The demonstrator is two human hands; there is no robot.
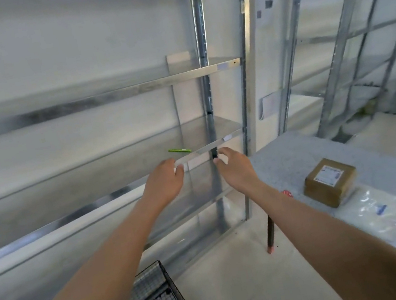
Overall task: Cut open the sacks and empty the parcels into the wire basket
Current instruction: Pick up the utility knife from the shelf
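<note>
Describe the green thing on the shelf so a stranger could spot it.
Face the metal shelving unit left of the grey table. On the shelf just above the left hand, near its right front edge, lies a slim green stick, the only coloured thing there.

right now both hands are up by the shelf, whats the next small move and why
Probably reach the left hand a little further and pick up the green tool, likely the cutter. It lies on the shelf just past that hand's fingers. Both it and the right hand look empty, and cutting sacks needs a blade first.
</note>
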